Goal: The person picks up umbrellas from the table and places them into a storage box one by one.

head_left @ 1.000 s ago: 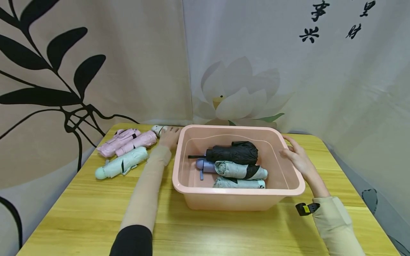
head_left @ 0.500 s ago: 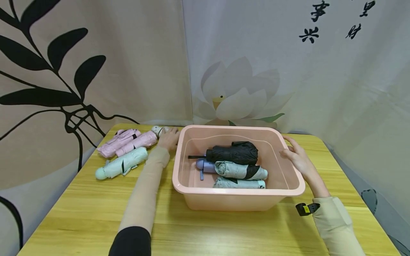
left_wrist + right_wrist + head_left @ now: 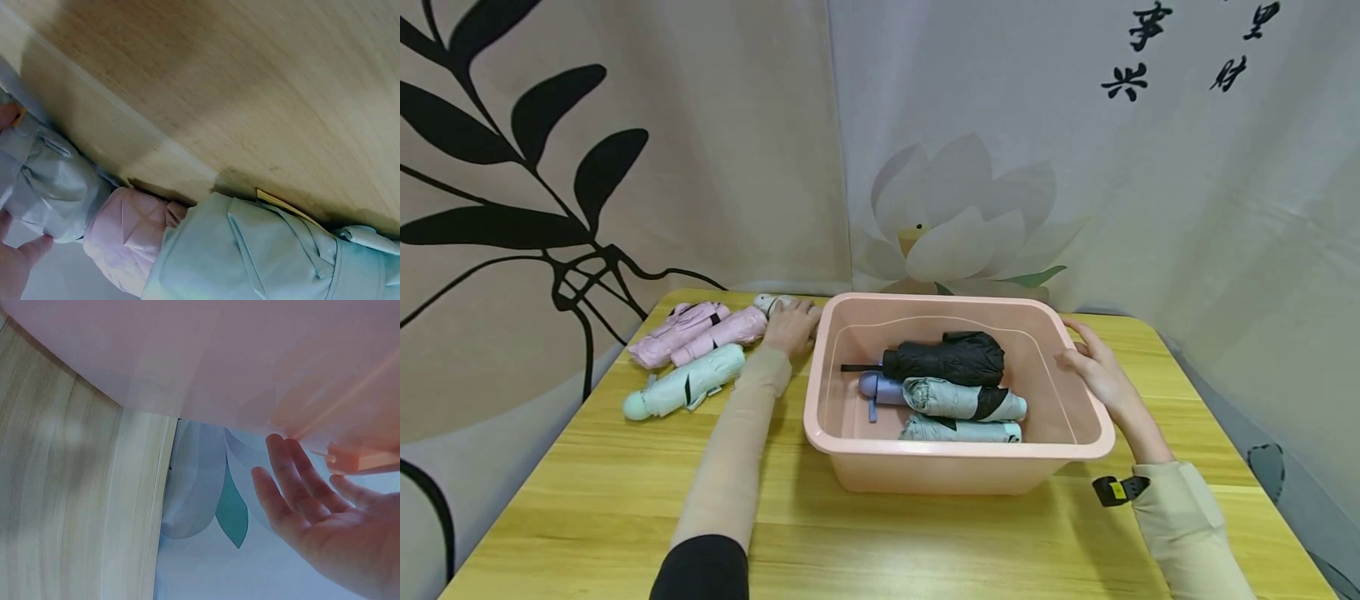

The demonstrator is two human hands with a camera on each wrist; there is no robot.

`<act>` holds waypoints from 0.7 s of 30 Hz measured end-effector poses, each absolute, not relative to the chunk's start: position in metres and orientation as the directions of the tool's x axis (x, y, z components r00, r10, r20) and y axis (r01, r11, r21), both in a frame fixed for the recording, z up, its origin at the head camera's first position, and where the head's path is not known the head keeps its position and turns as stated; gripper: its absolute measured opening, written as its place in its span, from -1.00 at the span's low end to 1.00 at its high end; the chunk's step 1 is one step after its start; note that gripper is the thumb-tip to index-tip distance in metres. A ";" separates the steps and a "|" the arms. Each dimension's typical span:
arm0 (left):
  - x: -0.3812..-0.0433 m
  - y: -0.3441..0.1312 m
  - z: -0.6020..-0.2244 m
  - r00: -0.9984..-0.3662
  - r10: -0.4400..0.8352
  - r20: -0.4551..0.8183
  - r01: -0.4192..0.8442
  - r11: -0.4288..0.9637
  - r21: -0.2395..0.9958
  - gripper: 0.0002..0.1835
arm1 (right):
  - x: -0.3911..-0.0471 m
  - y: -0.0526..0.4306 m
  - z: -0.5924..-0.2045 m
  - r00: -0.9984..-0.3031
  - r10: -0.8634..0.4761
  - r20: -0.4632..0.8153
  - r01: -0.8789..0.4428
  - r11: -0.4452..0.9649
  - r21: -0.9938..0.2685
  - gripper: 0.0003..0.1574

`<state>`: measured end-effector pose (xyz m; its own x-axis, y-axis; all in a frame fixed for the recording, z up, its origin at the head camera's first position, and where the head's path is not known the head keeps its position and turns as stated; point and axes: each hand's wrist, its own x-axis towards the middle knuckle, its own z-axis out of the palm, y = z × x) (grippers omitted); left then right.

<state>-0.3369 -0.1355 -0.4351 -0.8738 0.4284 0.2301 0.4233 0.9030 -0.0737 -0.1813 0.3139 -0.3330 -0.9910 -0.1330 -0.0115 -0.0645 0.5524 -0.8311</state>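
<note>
My left hand grips a pale grey-white folded umbrella at the table's back left; in the left wrist view, fingers and thumb lie on opposite sides of the grey umbrella. My right hand rests at the right rim of a pink plastic tub. Its fingers lie fairly straight along the outside, with the thumb at the rim. Inside the tub lie a black folded umbrella, a blue-purple one and two pale blue-green ones, the upper umbrella and lower umbrella.
Left of the tub, two pink folded umbrellas, the outer umbrella and inner umbrella, lie near a mint folded umbrella. The wooden table meets a printed curtain at its back edge.
My left hand has shifted slightly, closing in on the pale grey-white umbrella, and its forearm has swung a little left. The right hand and the tub stay put.
</note>
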 end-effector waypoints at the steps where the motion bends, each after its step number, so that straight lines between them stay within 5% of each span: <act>1: -0.337 -0.136 -0.435 -0.874 0.426 0.233 0.422 0.904 -0.069 -0.53 | -0.181 0.314 -0.333 -0.991 -0.134 -0.011 -0.065 0.551 -0.832 -0.28; 21: -0.334 -0.149 -0.429 -0.855 0.400 0.329 0.411 0.911 -0.039 -0.40 | -0.182 0.314 -0.333 -0.989 -0.146 -0.003 -0.078 0.552 -0.830 -0.28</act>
